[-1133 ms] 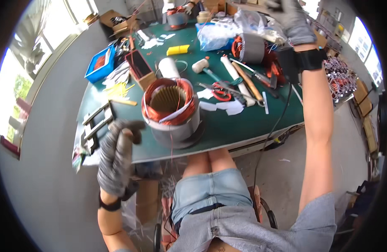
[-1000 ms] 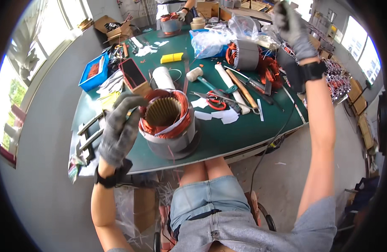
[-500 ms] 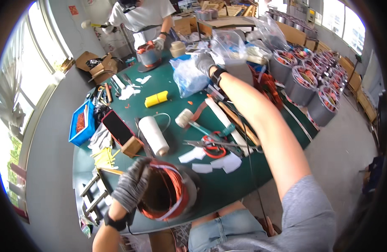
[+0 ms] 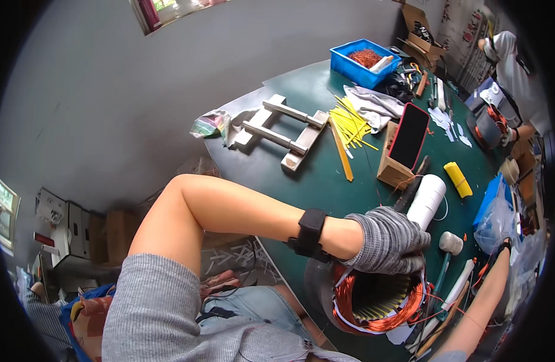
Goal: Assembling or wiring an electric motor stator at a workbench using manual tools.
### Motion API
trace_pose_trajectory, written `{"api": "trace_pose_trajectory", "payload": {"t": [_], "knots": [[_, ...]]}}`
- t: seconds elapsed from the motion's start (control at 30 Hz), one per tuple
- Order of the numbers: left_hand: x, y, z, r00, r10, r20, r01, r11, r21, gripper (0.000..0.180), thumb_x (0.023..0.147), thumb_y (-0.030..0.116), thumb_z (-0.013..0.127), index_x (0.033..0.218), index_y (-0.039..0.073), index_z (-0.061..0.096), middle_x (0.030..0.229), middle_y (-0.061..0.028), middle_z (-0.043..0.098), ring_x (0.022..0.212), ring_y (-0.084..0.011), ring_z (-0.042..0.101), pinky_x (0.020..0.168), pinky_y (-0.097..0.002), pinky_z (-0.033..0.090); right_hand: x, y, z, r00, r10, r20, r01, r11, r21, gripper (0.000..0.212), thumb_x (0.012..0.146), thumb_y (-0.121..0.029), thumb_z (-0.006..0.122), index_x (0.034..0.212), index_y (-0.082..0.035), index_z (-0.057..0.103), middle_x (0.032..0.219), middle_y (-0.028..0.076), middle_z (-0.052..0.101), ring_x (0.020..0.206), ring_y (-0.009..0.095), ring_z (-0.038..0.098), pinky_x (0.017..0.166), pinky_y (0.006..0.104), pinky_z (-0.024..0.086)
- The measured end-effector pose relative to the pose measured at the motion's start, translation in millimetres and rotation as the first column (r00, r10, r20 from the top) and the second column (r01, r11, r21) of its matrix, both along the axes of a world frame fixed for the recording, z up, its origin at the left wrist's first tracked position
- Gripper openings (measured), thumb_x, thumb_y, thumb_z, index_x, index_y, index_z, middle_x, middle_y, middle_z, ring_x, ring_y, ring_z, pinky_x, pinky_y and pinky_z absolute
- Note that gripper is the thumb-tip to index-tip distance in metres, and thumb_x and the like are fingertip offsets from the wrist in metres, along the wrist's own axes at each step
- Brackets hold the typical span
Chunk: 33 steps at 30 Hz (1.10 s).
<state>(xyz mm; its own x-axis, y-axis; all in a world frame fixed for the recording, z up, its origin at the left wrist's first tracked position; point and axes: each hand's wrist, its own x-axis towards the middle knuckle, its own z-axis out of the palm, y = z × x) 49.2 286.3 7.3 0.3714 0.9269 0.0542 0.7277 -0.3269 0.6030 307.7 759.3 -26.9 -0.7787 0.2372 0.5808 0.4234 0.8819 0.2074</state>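
Observation:
My left hand (image 4: pixel 391 241), in a grey striped knit glove, is closed over the far rim of a motor stator (image 4: pixel 383 301) near the table's front edge. Orange-red copper windings and white lining ring the stator's open mouth, and yellowish slots show inside. My right arm reaches far right to a clear plastic bag (image 4: pixel 494 223). Of my right hand (image 4: pixel 508 237), little shows there, and its fingers are hidden. A white thread spool (image 4: pixel 426 202) lies just beyond my left hand.
A phone (image 4: pixel 409 137) leans on a wooden block (image 4: pixel 391 168). Beyond lie yellow strips (image 4: pixel 351 122), a metal frame (image 4: pixel 280 131) and a blue bin (image 4: pixel 365 69). A mallet (image 4: pixel 450 243) lies right of the stator. A co-worker (image 4: pixel 512 78) handles another stator (image 4: pixel 489 128).
My view has swung left, shifting the table rightward. My left hand has moved from the stator's left side over its far rim. My right arm still reaches toward the bag.

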Motion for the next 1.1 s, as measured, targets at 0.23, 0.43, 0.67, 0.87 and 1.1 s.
{"api": "trace_pose_trajectory", "payload": {"t": [0.23,0.43,0.67,0.87,1.1], "knots": [[6.6,-40.5,-12.4,0.966,-0.16,0.203,0.132,0.981,0.144,0.028,0.081,0.033,0.054,0.085,0.005,0.057,0.082,-0.0142,0.057,0.076,-0.0328,0.058,0.067,-0.0417,0.046,-48.0,-211.0,56.8,0.961,-0.273,-0.046,0.273,0.962,-0.005,0.025,0.081,-0.014,0.04,0.092,-0.003,0.06,0.093,0.018,0.062,0.084,0.034,0.06,0.071,0.0457,0.045],[8.6,-33.4,-4.7,0.974,-0.153,0.169,0.141,0.987,0.079,0.024,0.08,0.028,0.057,0.084,0.005,0.054,0.078,-0.0163,0.056,0.073,-0.0354,0.057,0.064,-0.0424,0.045,-8.9,-46.5,15.2,0.795,-0.604,-0.059,0.599,0.796,-0.082,0.026,0.082,-0.015,0.038,0.094,-0.003,0.058,0.094,0.019,0.061,0.085,0.036,0.058,0.072,0.0466,0.044],[-2.4,-32.4,3.0,0.983,-0.159,0.092,0.157,0.987,0.032,0.03,0.083,0.026,0.055,0.101,0.003,0.056,0.085,-0.0178,0.06,0.083,-0.0333,0.059,0.072,-0.0384,0.046,158.3,-140.0,-72.1,0.354,-0.925,-0.135,0.927,0.366,-0.082,0.027,0.083,-0.016,0.036,0.096,-0.002,0.056,0.095,0.019,0.061,0.086,0.038,0.057,0.073,0.0475,0.043],[5.0,-35.2,-2.6,0.973,-0.143,0.18,0.135,0.989,0.056,0.026,0.086,0.021,0.053,0.102,0.001,0.056,0.084,-0.0172,0.06,0.081,-0.0295,0.06,0.073,-0.0355,0.046,220.8,-159.1,12.2,0.146,-0.982,0.117,0.979,0.127,-0.157,0.036,0.082,-0.023,0.037,0.11,-0.008,0.055,0.115,0.019,0.054,0.106,0.035,0.052,0.087,0.0452,0.042],[8.8,-35.4,-5.8,0.992,-0.068,0.108,-0.009,0.806,0.592,0.025,0.079,0.025,0.058,0.09,0.003,0.06,0.094,-0.0194,0.055,0.087,-0.0366,0.053,0.074,-0.0423,0.044,213.4,-266.4,75.5,0.724,-0.622,-0.3,0.686,0.695,0.216,0.038,0.087,-0.039,0.044,0.104,-0.008,0.056,0.094,0.018,0.061,0.085,0.037,0.059,0.072,0.0432,0.046]]}}
